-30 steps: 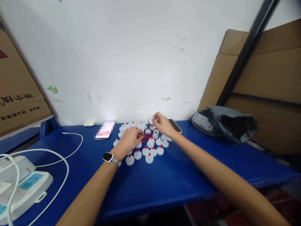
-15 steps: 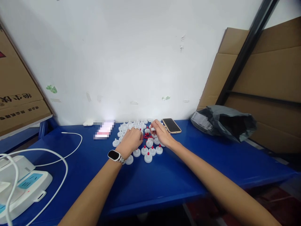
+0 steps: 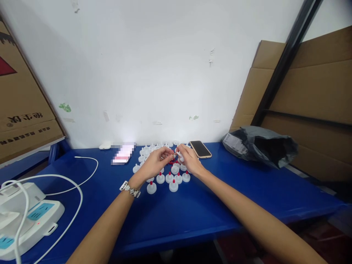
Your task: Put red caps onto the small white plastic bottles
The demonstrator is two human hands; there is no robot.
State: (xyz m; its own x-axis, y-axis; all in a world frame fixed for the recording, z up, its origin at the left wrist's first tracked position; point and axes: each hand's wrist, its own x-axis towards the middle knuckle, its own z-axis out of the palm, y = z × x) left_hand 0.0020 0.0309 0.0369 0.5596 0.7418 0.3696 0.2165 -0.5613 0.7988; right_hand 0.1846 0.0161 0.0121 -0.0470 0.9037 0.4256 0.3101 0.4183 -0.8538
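Two hands (image 3: 155,162) well inside table edge (image 3: 176,239)

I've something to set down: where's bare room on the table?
The blue table is bare between the left forearm and right forearm, toward the front edge; right of the dark phone, up to the grey bag; and between the white cable and left forearm. Around the left hand and right hand, white caps crowd it.

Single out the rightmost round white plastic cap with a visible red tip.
That red-tipped cap ends its short row on the right, just below the right hand in the picture; the other visible red-tipped caps sit farther left.
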